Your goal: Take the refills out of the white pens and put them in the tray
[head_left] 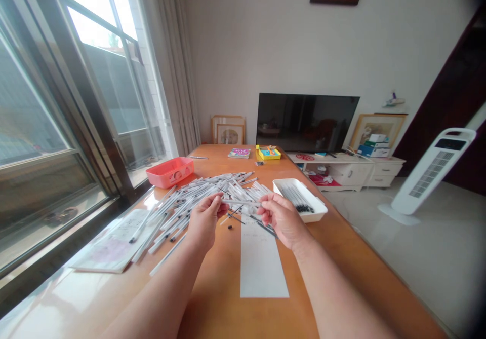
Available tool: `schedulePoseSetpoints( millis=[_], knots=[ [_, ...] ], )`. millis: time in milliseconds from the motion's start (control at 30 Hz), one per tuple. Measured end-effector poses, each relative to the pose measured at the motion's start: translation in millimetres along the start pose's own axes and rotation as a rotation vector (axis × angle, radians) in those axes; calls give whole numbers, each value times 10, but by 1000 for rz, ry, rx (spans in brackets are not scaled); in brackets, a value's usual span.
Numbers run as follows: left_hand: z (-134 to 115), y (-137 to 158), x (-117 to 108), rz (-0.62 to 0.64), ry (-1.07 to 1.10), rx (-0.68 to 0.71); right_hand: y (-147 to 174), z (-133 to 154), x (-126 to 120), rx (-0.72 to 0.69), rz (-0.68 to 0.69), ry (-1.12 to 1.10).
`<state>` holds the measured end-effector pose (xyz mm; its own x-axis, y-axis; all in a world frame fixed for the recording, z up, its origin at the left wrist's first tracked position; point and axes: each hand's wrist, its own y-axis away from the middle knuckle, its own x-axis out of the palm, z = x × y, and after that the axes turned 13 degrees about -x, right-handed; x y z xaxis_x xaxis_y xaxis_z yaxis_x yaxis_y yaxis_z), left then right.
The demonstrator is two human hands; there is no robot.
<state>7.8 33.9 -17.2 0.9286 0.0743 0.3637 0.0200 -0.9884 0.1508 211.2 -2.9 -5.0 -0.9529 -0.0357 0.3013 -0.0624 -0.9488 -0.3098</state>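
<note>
Between my two hands a clear pen barrel (pixel 240 202) is held level above the table. My left hand (pixel 205 220) is closed, pinching its left end with thumb and forefinger. At the other end, my right hand (pixel 283 218) also pinches; its fingertips partly hide that end. Beneath and behind lies a spread heap of white pen barrels (pixel 182 202), some with black ends. A white tray (pixel 321 210) by my right hand holds thin refills with black tips (pixel 298 197). A small black cap (pixel 230 227) and several dark thin pieces lie just below the held barrel.
A strip of white paper (pixel 262 273) lies in front of me on the wooden table (pixel 220 298). A red basket (pixel 170 173) stands at the left edge, near a booklet (pixel 114 248). Farther back are a yellow box (pixel 269 154) and a colourful book (pixel 239 153).
</note>
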Motion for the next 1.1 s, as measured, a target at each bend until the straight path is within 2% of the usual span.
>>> schedulePoseSetpoints(
  millis=[133, 233, 400, 500, 633, 833, 967, 1100],
  knots=[
    [-6, -3, 2, 19, 28, -32, -30, 82, -79, -10, -38, -41],
    [-20, 0, -2, -25, -10, -10, -97, 144, -226, -92, -169, 8],
    [-24, -13, -29, -61, -93, 18, -269, 136, -629, -309, -533, 323],
    [-12, -21, -47, -60, -122, 19, -336, 83, -851, -377, -621, 567],
    [2, -35, -67, -68, -159, 16, -352, 10, -1009, -313, -627, 885],
    [10, -63, -90, -72, -188, 11, -328, -42, -996, -103, -461, 1272],
    [12, -73, -108, -73, -193, 17, -328, -51, -954, -45, -438, 1432],
    [21, -88, -134, -82, -173, 23, -328, -62, -939, -39, -463, 1499]
  ],
)
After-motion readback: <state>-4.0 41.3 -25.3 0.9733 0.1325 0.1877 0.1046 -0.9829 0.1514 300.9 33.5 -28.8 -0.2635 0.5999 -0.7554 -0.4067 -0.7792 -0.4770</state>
